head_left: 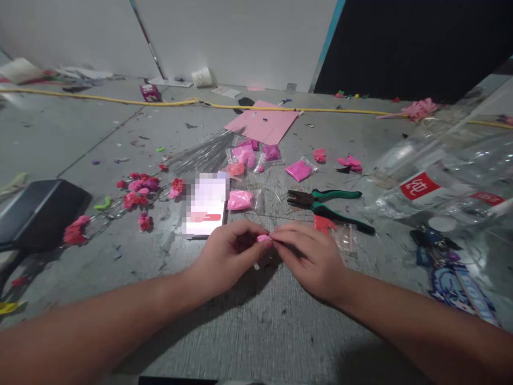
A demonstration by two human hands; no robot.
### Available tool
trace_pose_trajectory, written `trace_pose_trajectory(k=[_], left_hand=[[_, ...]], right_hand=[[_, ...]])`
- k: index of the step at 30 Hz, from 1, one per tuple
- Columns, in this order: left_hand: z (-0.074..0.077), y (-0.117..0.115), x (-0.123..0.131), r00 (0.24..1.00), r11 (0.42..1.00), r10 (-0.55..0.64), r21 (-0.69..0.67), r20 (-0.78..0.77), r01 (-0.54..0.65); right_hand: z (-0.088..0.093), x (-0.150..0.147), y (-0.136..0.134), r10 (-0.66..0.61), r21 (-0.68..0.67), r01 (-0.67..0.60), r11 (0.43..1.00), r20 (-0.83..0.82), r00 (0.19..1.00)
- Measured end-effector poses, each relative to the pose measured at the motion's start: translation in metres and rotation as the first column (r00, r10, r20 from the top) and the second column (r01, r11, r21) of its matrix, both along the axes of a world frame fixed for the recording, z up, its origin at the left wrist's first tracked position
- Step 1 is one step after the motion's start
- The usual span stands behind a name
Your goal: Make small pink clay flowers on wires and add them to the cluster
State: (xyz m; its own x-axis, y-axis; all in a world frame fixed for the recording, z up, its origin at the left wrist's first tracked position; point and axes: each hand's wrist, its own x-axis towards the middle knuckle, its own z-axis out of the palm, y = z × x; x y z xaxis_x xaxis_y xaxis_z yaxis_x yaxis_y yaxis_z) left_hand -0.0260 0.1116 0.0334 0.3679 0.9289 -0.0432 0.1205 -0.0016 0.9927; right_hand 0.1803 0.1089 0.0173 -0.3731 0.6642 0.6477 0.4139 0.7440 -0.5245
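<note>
My left hand and my right hand meet low over the grey floor. Both pinch one small pink clay piece between their fingertips. A thin wire lies on the floor just beyond the hands. Green-handled pliers lie a little past my right hand. A phone rests just beyond my left hand, beside a bag of pink clay.
Small pink and red clay flowers lie scattered at the left near a black case. More clay bags and a pink sheet sit farther out. Clear plastic bags fill the right. A yellow cable crosses the back.
</note>
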Motion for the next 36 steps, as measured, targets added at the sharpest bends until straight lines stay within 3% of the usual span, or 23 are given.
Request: trace_pose_trajectory(k=[4,12,20,23,26,29,36], left_hand=[[0.0005,0.0000,-0.0014,1.000,1.000,-0.004,-0.014,-0.027,0.003],[0.0020,0.0020,-0.0050,1.000,0.995,-0.002,-0.103,-0.030,-0.001],[0.0006,0.0007,-0.0054,0.993,0.992,-0.114,-0.046,0.008,0.115],[0.0010,-0.0004,-0.0049,0.991,0.993,-0.121,0.005,-0.054,0.121],[0.0035,-0.0012,-0.0046,0.983,0.994,-0.079,0.067,-0.165,0.091],[0.0051,-0.0026,-0.0040,0.983,0.998,-0.039,0.051,-0.177,0.049],[0.0035,-0.0029,-0.0037,0.979,0.999,0.006,0.045,-0.204,0.003]], right_hand=[[0.0024,0.0005,0.0004,-0.004,-0.057,0.005,0.998,0.011,1.000],[0.0043,0.0020,0.0005,0.105,-0.098,-0.107,0.989,-0.029,0.994],[0.0036,0.0031,0.0005,0.122,-0.104,-0.122,0.987,-0.002,0.992],[0.0054,0.0040,-0.0011,0.140,-0.122,-0.136,0.983,0.025,0.990],[0.0079,0.0060,-0.0029,0.062,-0.250,-0.066,0.966,-0.023,0.998],[0.0098,0.0071,-0.0024,-0.070,-0.373,0.036,0.927,-0.080,0.994],[0.0060,0.0035,0.0027,-0.051,-0.338,0.054,0.940,0.020,0.999]])
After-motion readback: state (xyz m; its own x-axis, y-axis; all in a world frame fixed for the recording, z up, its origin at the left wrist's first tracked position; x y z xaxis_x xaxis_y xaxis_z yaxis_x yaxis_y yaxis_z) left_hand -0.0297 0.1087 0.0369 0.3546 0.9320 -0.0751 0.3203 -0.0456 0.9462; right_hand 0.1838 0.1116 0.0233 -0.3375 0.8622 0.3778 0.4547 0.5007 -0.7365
